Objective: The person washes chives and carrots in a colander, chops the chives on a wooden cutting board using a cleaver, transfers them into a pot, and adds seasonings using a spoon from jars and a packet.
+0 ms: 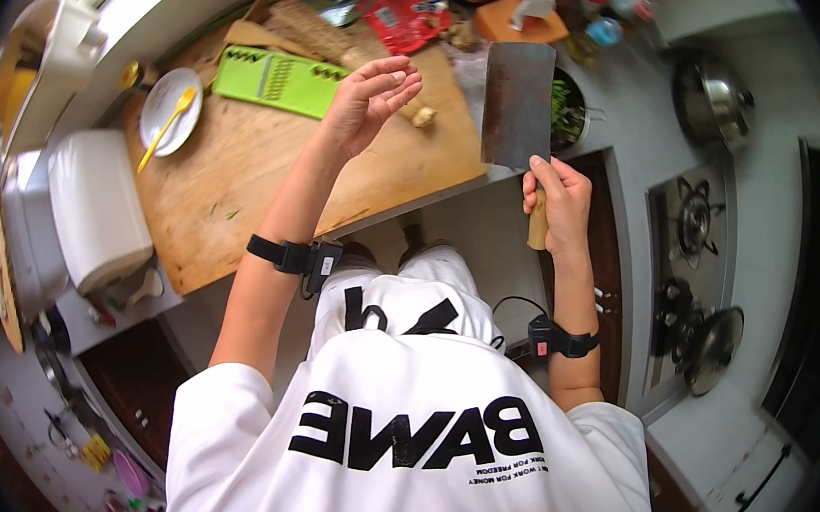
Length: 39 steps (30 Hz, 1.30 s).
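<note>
My right hand [560, 197] grips the wooden handle of a broad cleaver [520, 105]. The blade points away from me, past the right edge of the wooden cutting board [277, 187]. Over the board is my left hand [373, 104], fingers apart and slightly curled, with nothing in it. Just beyond that hand lies a green plastic grater [282, 82], its right end partly covered by the hand. A long wooden stick with a knobbed end [424, 116] shows beside the fingers, partly hidden by them. Small green scraps [231, 215] lie on the board.
On the board's left stands a white plate [173, 123] with a yellow spoon [168, 127]. A pot of green leaves [565, 111] is behind the cleaver. Red packaging [405, 8], an orange box [521, 21] and jars crowd the back. The gas stove [693, 221] is at right.
</note>
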{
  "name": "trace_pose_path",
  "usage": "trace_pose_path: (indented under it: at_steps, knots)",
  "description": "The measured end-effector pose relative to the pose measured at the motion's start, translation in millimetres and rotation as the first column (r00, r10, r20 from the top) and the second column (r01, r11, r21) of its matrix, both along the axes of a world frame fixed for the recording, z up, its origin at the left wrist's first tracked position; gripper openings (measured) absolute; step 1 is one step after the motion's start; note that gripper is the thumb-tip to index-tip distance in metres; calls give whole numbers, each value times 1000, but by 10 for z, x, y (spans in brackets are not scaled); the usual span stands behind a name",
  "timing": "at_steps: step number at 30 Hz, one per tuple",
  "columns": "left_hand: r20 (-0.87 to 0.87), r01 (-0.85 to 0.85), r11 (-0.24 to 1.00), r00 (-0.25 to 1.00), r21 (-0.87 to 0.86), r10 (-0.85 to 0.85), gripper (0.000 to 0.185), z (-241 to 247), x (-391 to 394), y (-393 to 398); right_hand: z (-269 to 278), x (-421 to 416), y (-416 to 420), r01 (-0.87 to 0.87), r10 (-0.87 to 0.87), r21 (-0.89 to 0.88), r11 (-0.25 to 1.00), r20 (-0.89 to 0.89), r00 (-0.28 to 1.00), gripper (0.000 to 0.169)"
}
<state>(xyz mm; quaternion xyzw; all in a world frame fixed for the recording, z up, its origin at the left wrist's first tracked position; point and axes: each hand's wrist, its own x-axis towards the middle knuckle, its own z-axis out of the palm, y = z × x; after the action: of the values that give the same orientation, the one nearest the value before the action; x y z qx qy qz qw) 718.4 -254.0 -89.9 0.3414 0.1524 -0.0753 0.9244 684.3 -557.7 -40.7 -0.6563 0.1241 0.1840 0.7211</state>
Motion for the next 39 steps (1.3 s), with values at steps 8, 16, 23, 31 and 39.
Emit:
trace_pose_path:
  at_steps: [8, 16, 23, 31, 39]
  knots:
    - [-159, -127, 533, 875, 836, 458, 27, -400, -1808, 1711, -318, -270, 1413, -527, 531, -70, 847, 172, 830, 20]
    - [-76, 142, -114, 889, 983, 452, 41, -754, -2774, 2119, -820, -489, 2676, -349, 809, -731, 587, 550, 208, 44]
    - [-35, 80, -98, 917, 992, 398, 41, -902, -2755, 2098, -1238, -560, 3106, -101, 902, -897, 431, 432, 17, 52]
    - [123, 1, -266, 886, 964, 448, 29, -836, -2670, 2188, -1453, -499, 3056, -19, 890, -890, 456, 456, 5, 52]
    - [-38, 48, -19, 937, 999, 347, 16, -758, -2605, 2184, -1446, -544, 3062, -6, 882, -885, 465, 463, 88, 50]
